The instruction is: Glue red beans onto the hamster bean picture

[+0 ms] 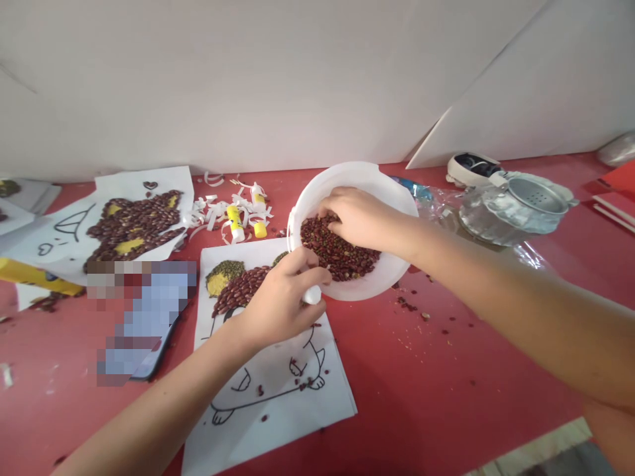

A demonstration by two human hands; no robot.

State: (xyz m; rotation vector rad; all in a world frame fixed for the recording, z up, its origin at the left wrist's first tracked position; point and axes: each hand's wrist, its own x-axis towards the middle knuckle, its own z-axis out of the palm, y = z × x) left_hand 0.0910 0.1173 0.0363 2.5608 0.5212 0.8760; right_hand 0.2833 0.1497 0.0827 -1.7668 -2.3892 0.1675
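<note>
**Red beans (332, 248) in a white plastic bowl (347, 178), held over the corner of a drawing sheet (278, 390).**
The bowl was kept tilted toward the fingers, which left the beans within easy reach. Its near rim was gripped by the left hand (282, 297), curled closed. The right hand (354, 221) was half open, with its fingers dipped among the beans; whether any were pinched could not be told. Beans and green seeds were stuck on the sheet, and loose beans were scattered across the red table (426, 396). A glue stick (235, 223) and paper strips (213, 215) lay beyond, before a white wall (248, 86).
</note>
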